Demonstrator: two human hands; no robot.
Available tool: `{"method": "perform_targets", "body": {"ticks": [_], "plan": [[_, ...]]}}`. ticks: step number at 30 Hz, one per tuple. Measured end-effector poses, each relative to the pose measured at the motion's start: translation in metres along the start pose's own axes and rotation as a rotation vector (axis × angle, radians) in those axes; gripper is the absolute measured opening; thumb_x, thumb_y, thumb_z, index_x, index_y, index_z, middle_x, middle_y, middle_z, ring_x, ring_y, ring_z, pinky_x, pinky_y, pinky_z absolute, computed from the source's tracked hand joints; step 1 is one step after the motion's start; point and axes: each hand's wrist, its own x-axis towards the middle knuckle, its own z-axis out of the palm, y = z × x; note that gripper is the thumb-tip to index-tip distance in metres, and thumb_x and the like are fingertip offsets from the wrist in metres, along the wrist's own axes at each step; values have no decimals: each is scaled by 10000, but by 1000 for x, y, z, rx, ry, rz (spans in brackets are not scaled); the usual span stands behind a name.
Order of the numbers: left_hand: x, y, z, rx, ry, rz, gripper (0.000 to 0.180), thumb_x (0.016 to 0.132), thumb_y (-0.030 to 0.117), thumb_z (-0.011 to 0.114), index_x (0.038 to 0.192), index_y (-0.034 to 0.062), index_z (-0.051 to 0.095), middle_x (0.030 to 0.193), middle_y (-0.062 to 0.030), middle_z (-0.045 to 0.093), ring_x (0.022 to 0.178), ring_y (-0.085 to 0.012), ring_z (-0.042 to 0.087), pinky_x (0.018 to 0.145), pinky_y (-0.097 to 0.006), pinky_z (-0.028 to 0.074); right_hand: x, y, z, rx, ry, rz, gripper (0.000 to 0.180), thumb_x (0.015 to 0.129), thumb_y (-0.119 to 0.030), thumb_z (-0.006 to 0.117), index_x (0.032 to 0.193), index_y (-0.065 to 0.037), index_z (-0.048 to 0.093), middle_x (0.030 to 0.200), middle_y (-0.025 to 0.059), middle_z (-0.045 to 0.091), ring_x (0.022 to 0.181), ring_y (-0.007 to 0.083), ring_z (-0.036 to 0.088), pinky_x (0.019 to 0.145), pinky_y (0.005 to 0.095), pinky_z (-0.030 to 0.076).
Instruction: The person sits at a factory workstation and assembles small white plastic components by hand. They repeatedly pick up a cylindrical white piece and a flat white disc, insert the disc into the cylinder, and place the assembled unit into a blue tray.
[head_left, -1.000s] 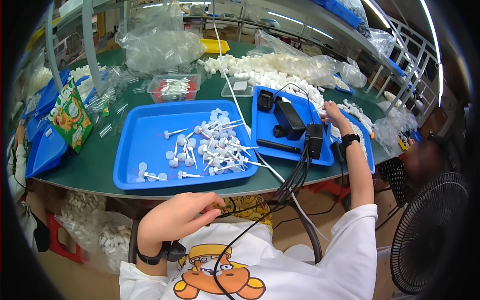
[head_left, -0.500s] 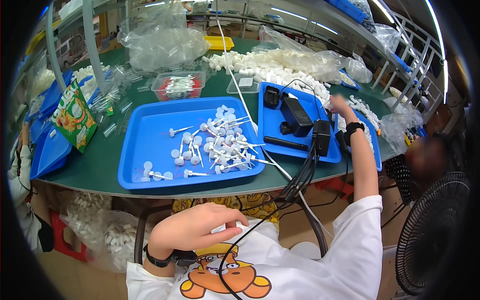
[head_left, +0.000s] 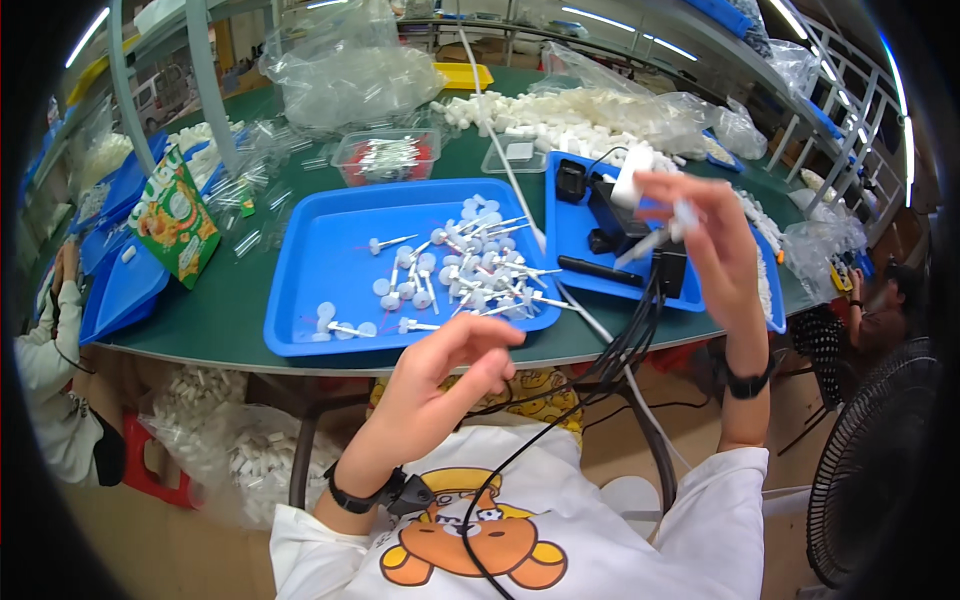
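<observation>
My right hand [head_left: 728,250] is raised over the tray on the right and partly blurred. Between its thumb and fingers is a white cylindrical piece [head_left: 632,178], along with a small white stick with a translucent disc [head_left: 682,218]. In front of my shirt, just off the table edge, my left hand [head_left: 425,385] has its fingers curved and apart, with nothing in it. Beyond it lies a blue tray [head_left: 325,240] with a heap of white sticks with translucent discs [head_left: 470,265].
A second blue tray [head_left: 575,215] holds black adapters [head_left: 618,220] and cables. Behind stand a clear box of white sticks [head_left: 388,160] and a pile of white cylinders [head_left: 555,115]. A green snack bag [head_left: 178,220] leans at left. A fan [head_left: 880,470] is at lower right.
My right hand has come back from the far right toward me, now with the white cylinder and a disc-ended stick. My left hand has risen toward the table edge, its fingers spreading.
</observation>
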Motion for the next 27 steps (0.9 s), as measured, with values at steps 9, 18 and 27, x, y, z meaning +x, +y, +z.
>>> {"method": "perform_targets", "body": {"ticks": [9, 18, 27], "plan": [[1, 1, -6, -110, -56, 39, 447, 906, 322, 508, 1168, -41, 500, 1104, -90, 515, 979, -161, 543, 839, -266, 430, -31, -14, 68, 287, -493, -171, 372, 814, -92, 626, 1139, -18, 462, 1266, 245, 446, 1147, 368, 460, 952, 447, 363], [-2, 0, -3, -124, 51, 128, 219, 797, 143, 656, 966, 9, 618, 1031, -91, 541, 979, -175, 526, 835, -295, 428, -36, -9, 80, 180, -385, -268, 302, 855, -173, 583, 1093, -19, 480, 1102, 223, 575, 1124, 402, 478, 916, 489, 381], [-4, -6, 0, 3, 63, 218, 199, 700, -24, 702, 886, -2, 637, 1003, -110, 560, 942, -189, 569, 805, -288, 477, -42, -19, 73, 125, -294, -222, 302, 787, -95, 602, 1062, -9, 513, 1126, 193, 566, 1039, 330, 529, 887, 406, 401]]}}
